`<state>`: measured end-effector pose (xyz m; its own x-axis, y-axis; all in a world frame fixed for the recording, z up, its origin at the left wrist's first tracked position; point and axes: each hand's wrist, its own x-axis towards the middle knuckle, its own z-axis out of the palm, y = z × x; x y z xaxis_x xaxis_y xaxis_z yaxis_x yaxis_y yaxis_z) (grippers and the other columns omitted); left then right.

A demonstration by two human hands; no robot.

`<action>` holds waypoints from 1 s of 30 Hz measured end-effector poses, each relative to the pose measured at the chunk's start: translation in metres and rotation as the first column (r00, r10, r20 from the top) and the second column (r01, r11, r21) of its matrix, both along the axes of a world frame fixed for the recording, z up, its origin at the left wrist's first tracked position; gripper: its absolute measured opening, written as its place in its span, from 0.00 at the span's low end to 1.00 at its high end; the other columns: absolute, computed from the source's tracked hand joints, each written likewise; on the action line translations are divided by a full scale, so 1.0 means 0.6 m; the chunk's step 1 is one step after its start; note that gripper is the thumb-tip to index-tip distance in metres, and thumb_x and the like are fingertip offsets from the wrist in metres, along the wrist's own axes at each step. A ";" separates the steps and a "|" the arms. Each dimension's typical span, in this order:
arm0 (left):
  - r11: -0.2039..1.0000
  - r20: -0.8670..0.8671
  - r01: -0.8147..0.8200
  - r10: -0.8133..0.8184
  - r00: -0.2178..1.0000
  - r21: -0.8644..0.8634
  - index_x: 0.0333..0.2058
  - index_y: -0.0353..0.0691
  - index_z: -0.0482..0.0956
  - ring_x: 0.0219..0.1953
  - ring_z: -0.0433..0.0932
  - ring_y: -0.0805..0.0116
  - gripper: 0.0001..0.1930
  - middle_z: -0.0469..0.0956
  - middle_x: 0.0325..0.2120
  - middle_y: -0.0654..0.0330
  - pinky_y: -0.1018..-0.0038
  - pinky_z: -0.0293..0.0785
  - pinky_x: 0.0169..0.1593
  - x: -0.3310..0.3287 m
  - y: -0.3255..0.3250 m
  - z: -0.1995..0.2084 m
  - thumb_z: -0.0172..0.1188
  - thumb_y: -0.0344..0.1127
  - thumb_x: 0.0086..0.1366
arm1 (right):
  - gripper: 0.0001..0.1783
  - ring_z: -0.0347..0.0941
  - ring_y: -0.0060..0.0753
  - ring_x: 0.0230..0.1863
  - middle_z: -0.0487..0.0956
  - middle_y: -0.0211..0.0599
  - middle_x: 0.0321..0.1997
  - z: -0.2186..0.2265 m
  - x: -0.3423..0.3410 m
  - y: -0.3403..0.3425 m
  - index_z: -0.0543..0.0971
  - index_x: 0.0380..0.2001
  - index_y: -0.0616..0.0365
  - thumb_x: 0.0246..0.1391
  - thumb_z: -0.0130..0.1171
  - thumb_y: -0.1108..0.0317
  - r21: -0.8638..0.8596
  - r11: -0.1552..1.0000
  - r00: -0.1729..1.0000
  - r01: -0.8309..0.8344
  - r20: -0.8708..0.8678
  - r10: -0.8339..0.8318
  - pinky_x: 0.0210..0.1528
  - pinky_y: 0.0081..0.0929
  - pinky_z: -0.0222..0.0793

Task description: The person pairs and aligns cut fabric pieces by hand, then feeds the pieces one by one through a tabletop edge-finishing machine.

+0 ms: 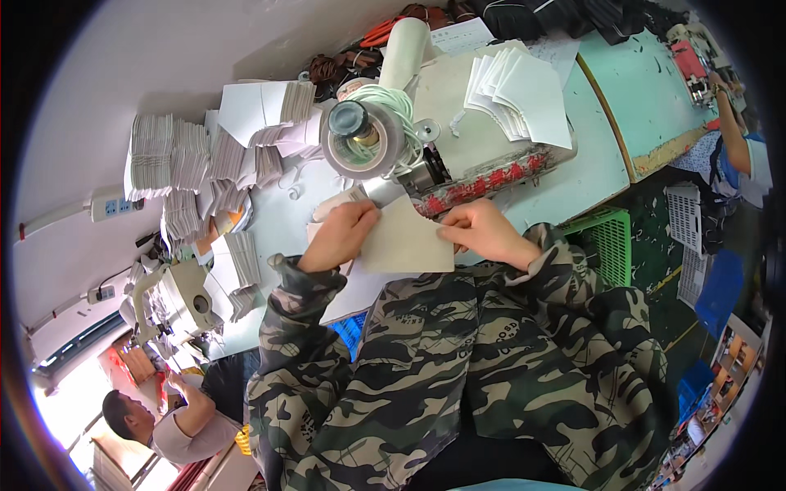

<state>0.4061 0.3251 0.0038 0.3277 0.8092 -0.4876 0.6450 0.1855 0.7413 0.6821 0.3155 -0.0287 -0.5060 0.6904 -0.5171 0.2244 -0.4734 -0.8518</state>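
Note:
A flat cream-coloured panel, like stiff card or sheet material (407, 243), is held level in front of my jacket at the near edge of the workbench. My left hand (342, 234) is closed on its left side, fingers curled over the edge. At the opposite edge, my right hand (489, 232) pinches it between thumb and fingers. The panel's far edge reaches the machine (483, 184), whose worn front is red and black. Over the machine sits a tape roll (337, 155) with a dark round knob on top. Pale green cord (395, 105) loops beside it. Another cream piece (337, 203) lies just beyond my left hand.
Stacks of white cut pieces (151, 155) crowd the bench's left. More white pieces (524, 90) lie fanned on the machine's flat top. A green crate (604, 245) stands below on the right. A co-worker (192, 421) sits at lower left; another person's arm (731, 131) shows far right.

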 end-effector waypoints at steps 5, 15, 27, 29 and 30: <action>1.000 -0.149 -0.030 0.029 0.988 -0.005 0.36 0.32 0.78 0.34 0.77 0.43 0.14 0.77 0.29 0.42 0.59 0.71 0.40 0.007 0.027 0.012 0.51 0.39 0.67 | 0.12 0.78 0.21 0.29 0.83 0.36 0.31 -0.009 -0.007 -0.010 0.82 0.39 0.68 0.58 0.62 0.68 -0.097 0.994 0.996 0.055 -0.070 -0.062 0.31 0.19 0.74; 0.813 -0.266 0.181 -0.033 0.963 0.553 0.37 0.37 0.80 0.16 0.73 0.65 0.15 0.76 0.17 0.57 0.68 0.71 0.23 -0.050 0.039 -0.063 0.52 0.43 0.70 | 0.12 0.74 0.21 0.31 0.81 0.28 0.34 0.091 0.147 0.082 0.80 0.43 0.63 0.55 0.63 0.71 0.630 0.742 0.955 0.229 0.001 -0.296 0.34 0.22 0.71; 0.726 -0.675 0.381 0.154 0.721 0.572 0.38 0.43 0.77 0.28 0.80 0.48 0.13 0.79 0.29 0.54 0.55 0.74 0.32 -0.105 -0.107 -0.069 0.63 0.44 0.60 | 0.16 0.80 0.39 0.39 0.82 0.42 0.38 0.082 0.042 0.023 0.79 0.41 0.63 0.49 0.69 0.70 0.714 0.695 0.992 -0.084 0.129 -0.013 0.43 0.31 0.74; 0.503 -0.634 0.481 0.188 0.750 0.718 0.36 0.43 0.77 0.27 0.80 0.47 0.12 0.79 0.29 0.54 0.56 0.74 0.31 -0.113 -0.099 -0.061 0.62 0.43 0.60 | 0.15 0.80 0.37 0.37 0.82 0.42 0.37 0.076 0.027 0.009 0.79 0.41 0.64 0.50 0.68 0.70 0.682 0.729 0.996 -0.056 0.087 -0.005 0.42 0.29 0.75; 0.755 -0.634 0.345 0.119 0.764 0.558 0.35 0.41 0.78 0.27 0.80 0.47 0.10 0.80 0.28 0.53 0.57 0.74 0.32 -0.115 -0.100 -0.056 0.62 0.40 0.60 | 0.15 0.81 0.34 0.36 0.82 0.42 0.37 0.072 0.022 0.004 0.79 0.41 0.64 0.50 0.68 0.70 0.647 0.762 0.999 -0.027 0.050 -0.008 0.41 0.27 0.75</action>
<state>0.3369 0.2652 -0.0297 0.2641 0.9643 -0.0177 0.9608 -0.2614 0.0922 0.6955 0.3180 0.0147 -0.5014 0.8647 0.0281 0.2738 0.1894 -0.9430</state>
